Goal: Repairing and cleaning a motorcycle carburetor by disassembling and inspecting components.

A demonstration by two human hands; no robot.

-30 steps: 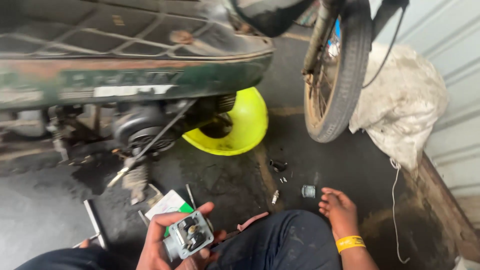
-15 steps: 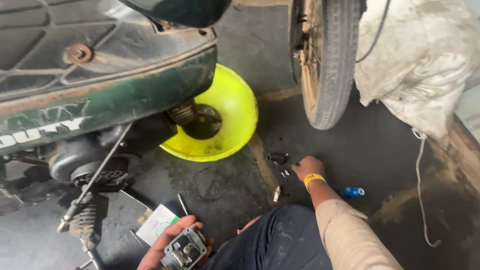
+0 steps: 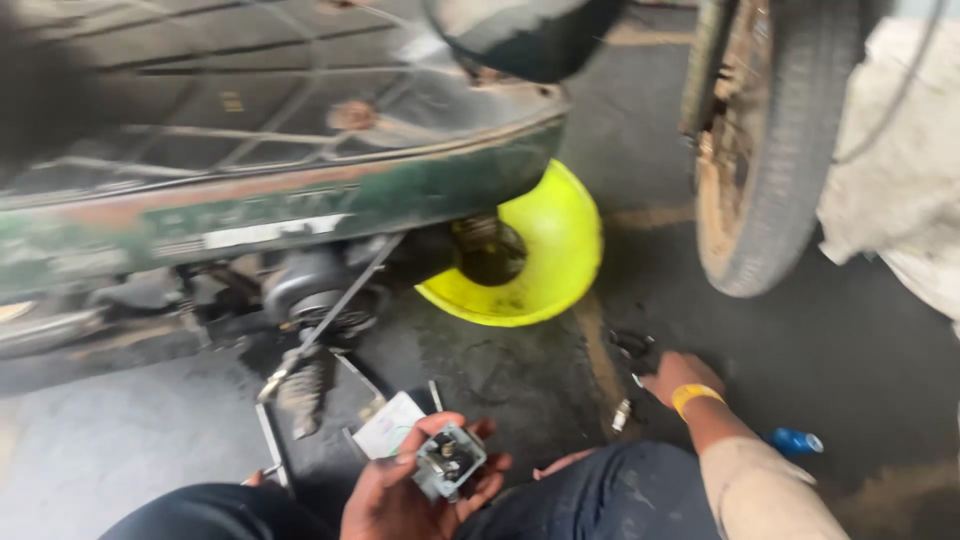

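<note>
The green scooter (image 3: 300, 190) is sitting over a yellow drain pan (image 3: 545, 265). The left hand (image 3: 400, 495) is gripping a small grey metal part (image 3: 448, 462); the right hand (image 3: 678, 375) is reaching into small bits on the floor, grip unclear. Probably best holding that part level.

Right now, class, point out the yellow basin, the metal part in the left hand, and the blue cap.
Yellow basin (image 3: 560, 250): head view, on its inner right wall.
Metal part (image 3: 448, 463): head view, on its top face.
Left hand (image 3: 395, 495): head view, on the palm.
Blue cap (image 3: 795, 441): head view, on its side.
</note>
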